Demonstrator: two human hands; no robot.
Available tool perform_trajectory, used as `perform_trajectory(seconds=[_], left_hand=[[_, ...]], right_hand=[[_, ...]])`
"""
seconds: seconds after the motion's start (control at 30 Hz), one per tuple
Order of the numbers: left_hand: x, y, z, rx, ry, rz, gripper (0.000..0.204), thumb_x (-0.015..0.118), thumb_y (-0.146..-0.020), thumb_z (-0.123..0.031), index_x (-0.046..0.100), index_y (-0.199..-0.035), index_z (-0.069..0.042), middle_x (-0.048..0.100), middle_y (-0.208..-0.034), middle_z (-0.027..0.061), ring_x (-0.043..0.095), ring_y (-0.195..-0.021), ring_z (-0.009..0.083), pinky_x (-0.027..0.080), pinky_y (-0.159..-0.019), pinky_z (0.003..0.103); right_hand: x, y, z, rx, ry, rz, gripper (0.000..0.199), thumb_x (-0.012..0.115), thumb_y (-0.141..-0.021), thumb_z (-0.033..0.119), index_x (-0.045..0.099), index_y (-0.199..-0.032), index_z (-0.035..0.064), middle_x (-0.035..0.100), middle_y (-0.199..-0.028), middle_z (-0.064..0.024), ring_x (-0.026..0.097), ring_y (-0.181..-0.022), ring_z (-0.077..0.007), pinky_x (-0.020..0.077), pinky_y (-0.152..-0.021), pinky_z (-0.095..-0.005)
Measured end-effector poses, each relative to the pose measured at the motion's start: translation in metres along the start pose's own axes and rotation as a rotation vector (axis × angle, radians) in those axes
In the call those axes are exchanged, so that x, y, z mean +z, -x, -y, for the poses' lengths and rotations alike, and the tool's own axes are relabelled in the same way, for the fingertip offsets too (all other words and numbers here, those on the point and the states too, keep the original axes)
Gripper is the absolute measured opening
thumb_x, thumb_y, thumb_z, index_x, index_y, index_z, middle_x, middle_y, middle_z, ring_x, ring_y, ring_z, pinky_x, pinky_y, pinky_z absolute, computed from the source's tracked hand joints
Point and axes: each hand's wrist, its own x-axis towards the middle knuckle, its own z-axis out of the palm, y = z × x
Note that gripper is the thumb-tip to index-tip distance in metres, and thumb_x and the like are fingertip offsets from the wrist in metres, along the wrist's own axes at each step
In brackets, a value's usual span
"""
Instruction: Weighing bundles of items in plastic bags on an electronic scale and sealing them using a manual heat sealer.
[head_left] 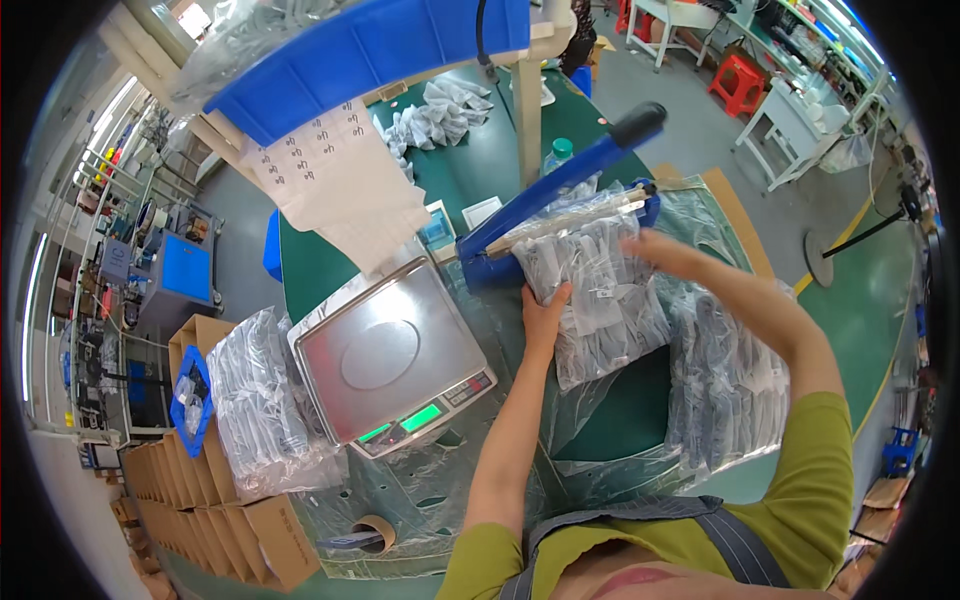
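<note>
A clear plastic bag point(608, 318) packed with several small wrapped pieces lies in front of a blue bag sealer point(548, 190). The sealer's long lever with a black handle is raised, and the bag's far edge reaches its sealing bar. My left hand point(545, 315) grips the bag's left side, thumb on top and the other fingers partly hidden. At the bag's far right corner is my right hand point(668, 254), its fingers bent in around the edge; part of them is hard to make out.
Left of the sealer stands a weighing scale point(390, 335) with a steel pan. Filled clear bags point(715, 385) lie at right, more bags point(255, 400) at left. A tape roll point(375, 535) is near the front. Cardboard boxes point(215, 540) stand lower left; a blue bin point(370, 60) hangs overhead.
</note>
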Motion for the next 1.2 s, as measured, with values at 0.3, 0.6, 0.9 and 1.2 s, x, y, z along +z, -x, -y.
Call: perform_trajectory(seconds=[0.3,0.6,0.9,1.2], left_hand=[[-0.01,0.06,-0.102,0.192,0.257,0.063,0.069,0.072,-0.075,-0.015,0.032,-0.129,0.002,0.043,-0.127,0.0146,0.045,-0.113,0.0224,0.035,-0.097,0.034],[0.06,0.167,-0.276,0.439,0.143,0.511,0.055,0.062,-0.084,-0.024,0.039,-0.126,0.004,0.05,-0.117,0.0117,0.051,-0.104,0.0174,0.041,-0.088,0.028],[0.166,0.195,-0.14,-0.077,-0.11,0.622,0.053,0.062,-0.084,-0.031,0.044,-0.118,0.005,0.054,-0.111,0.012,0.052,-0.098,0.0174,0.04,-0.086,0.028],[0.132,0.18,-0.036,-0.278,0.27,0.172,0.052,0.03,-0.097,-0.037,0.037,-0.129,0.003,0.046,-0.127,0.0135,0.04,-0.118,0.023,0.029,-0.1,0.032]], right_hand=[[0.046,0.063,0.07,-0.371,0.131,-0.293,0.063,0.068,-0.073,0.044,0.051,-0.117,0.0035,0.056,-0.108,-0.0071,0.052,-0.097,-0.0157,0.0418,-0.084,-0.0298],[0.0,0.339,0.172,-0.484,0.424,-0.789,0.063,0.057,-0.078,0.054,0.056,-0.109,-0.0004,0.061,-0.096,-0.0101,0.058,-0.083,-0.0177,0.0464,-0.078,-0.029],[-0.077,0.346,-0.026,-0.167,0.336,-0.634,0.068,0.055,-0.08,0.057,0.048,-0.12,0.0031,0.058,-0.105,-0.0092,0.054,-0.095,-0.0173,0.0425,-0.083,-0.0294],[-0.1,0.287,-0.195,-0.22,-0.614,-0.543,0.057,0.046,-0.089,0.047,0.038,-0.131,0.0089,0.043,-0.128,-0.0055,0.041,-0.116,-0.0178,0.036,-0.095,-0.0331]])
